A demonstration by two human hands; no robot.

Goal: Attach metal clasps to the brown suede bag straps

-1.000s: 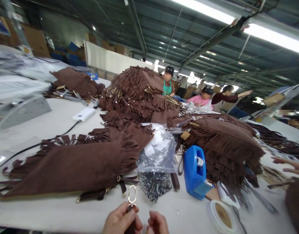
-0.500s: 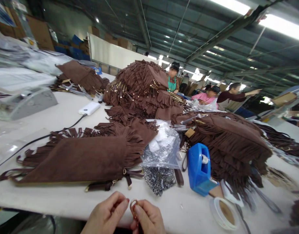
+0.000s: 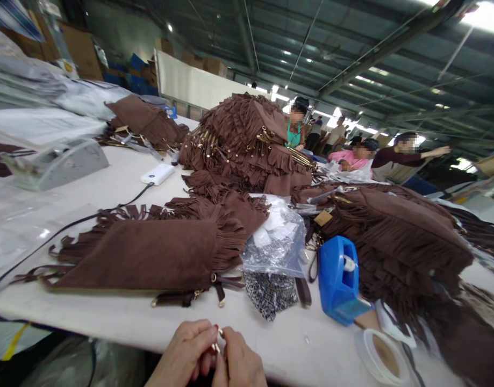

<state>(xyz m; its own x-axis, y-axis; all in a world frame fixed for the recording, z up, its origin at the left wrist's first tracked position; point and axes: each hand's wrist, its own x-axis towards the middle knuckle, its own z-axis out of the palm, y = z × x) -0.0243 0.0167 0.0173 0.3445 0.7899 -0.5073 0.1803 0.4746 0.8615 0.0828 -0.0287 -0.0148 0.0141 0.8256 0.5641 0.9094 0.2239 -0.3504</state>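
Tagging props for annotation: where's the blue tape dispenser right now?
Head view, right of centre on the white table: the blue tape dispenser stands between the clear plastic bag and the fringed brown bag, beyond the tape roll.

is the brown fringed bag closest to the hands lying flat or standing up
Lying flat. The brown fringed bag rests on its broad side on the table, fringe spread along its edges and its straps trailing on the tabletop.

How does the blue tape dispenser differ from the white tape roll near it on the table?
The blue tape dispenser is a bright blue plastic body standing upright; the white tape roll is a flat pale ring lying on its side with a brown centre. The dispenser is taller and lies farther from the table edge; the roll is low and nearer the edge. Both rest on the table, untouched by either hand.
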